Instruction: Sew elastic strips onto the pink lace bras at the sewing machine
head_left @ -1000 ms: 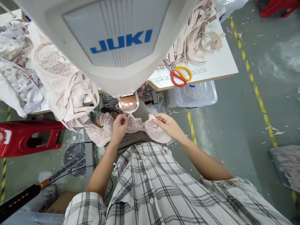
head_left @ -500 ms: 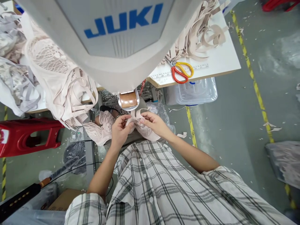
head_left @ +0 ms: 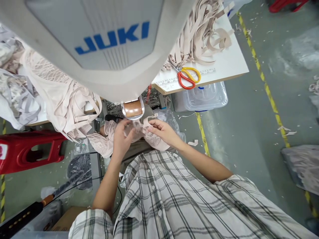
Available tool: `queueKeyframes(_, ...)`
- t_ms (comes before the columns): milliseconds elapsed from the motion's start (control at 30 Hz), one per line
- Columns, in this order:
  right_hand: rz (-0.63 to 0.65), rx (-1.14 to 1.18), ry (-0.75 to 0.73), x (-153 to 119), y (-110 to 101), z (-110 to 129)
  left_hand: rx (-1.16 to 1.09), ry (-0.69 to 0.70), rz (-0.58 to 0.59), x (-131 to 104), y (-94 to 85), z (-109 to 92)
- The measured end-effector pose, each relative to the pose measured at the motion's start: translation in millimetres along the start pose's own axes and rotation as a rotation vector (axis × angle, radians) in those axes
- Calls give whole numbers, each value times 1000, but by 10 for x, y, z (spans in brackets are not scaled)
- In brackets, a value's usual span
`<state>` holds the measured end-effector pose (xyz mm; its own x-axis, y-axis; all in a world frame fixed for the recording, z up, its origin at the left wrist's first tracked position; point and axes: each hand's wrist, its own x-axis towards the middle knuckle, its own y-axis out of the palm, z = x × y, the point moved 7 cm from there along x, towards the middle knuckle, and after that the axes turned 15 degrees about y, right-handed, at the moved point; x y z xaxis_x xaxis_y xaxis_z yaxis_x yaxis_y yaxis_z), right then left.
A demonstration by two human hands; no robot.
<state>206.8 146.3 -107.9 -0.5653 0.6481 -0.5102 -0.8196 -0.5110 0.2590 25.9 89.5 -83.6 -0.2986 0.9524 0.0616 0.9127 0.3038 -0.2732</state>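
Observation:
A pale pink lace bra (head_left: 156, 141) lies across my lap under the sewing machine head. My right hand (head_left: 161, 131) pinches it near the middle, where a narrow strap loops up by the fingertips. My left hand (head_left: 121, 137) is over the bra's other side, its thumb and fingers apart; motion smears the fingertips. One lace cup (head_left: 101, 142) spreads out to the left, partly behind my left hand. Right above the hands is the rounded metal-rimmed end (head_left: 133, 109) of the machine, with a brown panel.
The white JUKI machine head (head_left: 112, 39) fills the upper middle. More pink bras (head_left: 72, 106) hang off the left table. Scissors (head_left: 188, 78) with red and yellow handles rest on the right table near beige straps (head_left: 199, 36). A red stool (head_left: 32, 149) stands left, a clear bin (head_left: 204, 98) below right.
My left hand has moved slightly left and its fingers have come off the bra's middle. The right hand keeps its pinch. The view has shifted a little.

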Motion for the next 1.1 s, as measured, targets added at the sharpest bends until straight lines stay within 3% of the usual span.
queueKeyframes(100,15,-72,-15,-17,49,72,-203,-125,100,75,166,56)
queueKeyframes(200,5,-339,-80,-93,122,151,-400,-213,276,37,457,-96)
queueKeyframes(267,-23,-611,-109,-149,128,116,-465,-201,251,38,487,-256)
queueKeyframes(333,17,-857,-100,-172,99,-26,-562,-191,181,59,394,-392)
queueKeyframes(433,128,-1117,-152,-200,1,-242,-694,-190,64,91,40,-501)
queueKeyframes(533,198,-1211,-114,-263,-177,-346,-775,-185,-89,133,-508,-505)
queueKeyframes(733,141,-1098,-86,-372,-584,-66,-912,-24,-496,297,-1766,-468)
queueKeyframes(833,74,-1010,-54,-346,-841,19,-912,49,-628,263,-2243,-429)
queueKeyframes(967,-40,-801,91,-276,-1157,-70,-868,33,-679,139,-2537,-258)
queueKeyframes(1033,-242,-619,69,-264,-1292,-71,-829,8,-668,85,-2531,-166)
queueKeyframes(1100,-566,-396,-37,-334,-1410,-31,-785,-14,-632,51,-2402,-106)
